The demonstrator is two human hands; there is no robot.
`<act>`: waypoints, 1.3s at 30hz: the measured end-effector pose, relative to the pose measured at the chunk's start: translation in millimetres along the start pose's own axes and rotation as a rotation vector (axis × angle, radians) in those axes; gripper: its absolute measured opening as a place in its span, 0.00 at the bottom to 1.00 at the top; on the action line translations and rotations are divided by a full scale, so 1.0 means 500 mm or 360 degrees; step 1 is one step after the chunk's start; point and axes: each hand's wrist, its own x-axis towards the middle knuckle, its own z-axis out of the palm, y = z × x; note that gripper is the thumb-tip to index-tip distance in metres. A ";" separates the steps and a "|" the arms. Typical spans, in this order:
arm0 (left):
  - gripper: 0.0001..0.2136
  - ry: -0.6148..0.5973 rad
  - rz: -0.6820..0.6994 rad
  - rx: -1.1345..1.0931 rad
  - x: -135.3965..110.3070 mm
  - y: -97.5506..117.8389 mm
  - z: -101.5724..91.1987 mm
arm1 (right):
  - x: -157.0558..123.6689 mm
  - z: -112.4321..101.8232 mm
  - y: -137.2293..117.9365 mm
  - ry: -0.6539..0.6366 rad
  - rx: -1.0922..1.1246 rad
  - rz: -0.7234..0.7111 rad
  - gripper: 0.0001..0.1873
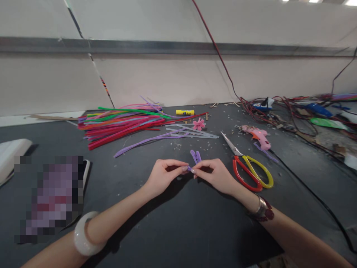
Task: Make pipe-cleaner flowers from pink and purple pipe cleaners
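Note:
Over the middle of the dark table, my left hand (169, 173) and my right hand (214, 175) meet fingertip to fingertip. Both are closed in a pinch on a purple pipe cleaner (196, 157), bent into narrow loops that stick up behind my right fingers. Its lower end shows briefly between the two pinches; the rest is hidden by my fingers. Beyond my hands lie a pink pipe-cleaner flower (199, 124), grey pipe cleaners (200, 134) and long loose purple ones (145, 141). Scissors (245, 163) with red and yellow handles rest right of my right hand, blades apart.
A bundle of coloured pipe cleaners (122, 126) lies at the back left, near a yellow glue stick (185, 112). To the right are a pink glue gun (258, 136), its black cord (312, 195) and tangled red wires (292, 111). A partly blurred phone-like object (86, 171) is at left.

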 end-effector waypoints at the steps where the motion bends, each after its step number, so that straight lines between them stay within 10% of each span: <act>1: 0.08 -0.0008 -0.0001 0.0048 -0.001 -0.002 0.000 | 0.000 -0.004 -0.001 -0.0073 -0.0023 0.0010 0.10; 16: 0.08 -0.0042 -0.0114 0.0032 -0.001 -0.002 0.003 | 0.009 -0.035 0.008 -0.0455 0.0003 0.0076 0.10; 24: 0.07 0.0002 -0.0206 -0.0177 0.004 -0.007 0.002 | 0.010 -0.034 0.019 -0.0314 -0.0046 0.0074 0.10; 39: 0.08 -0.0024 -0.0154 -0.0193 0.003 -0.008 0.001 | -0.003 -0.010 0.017 0.0066 -0.0616 -0.0594 0.09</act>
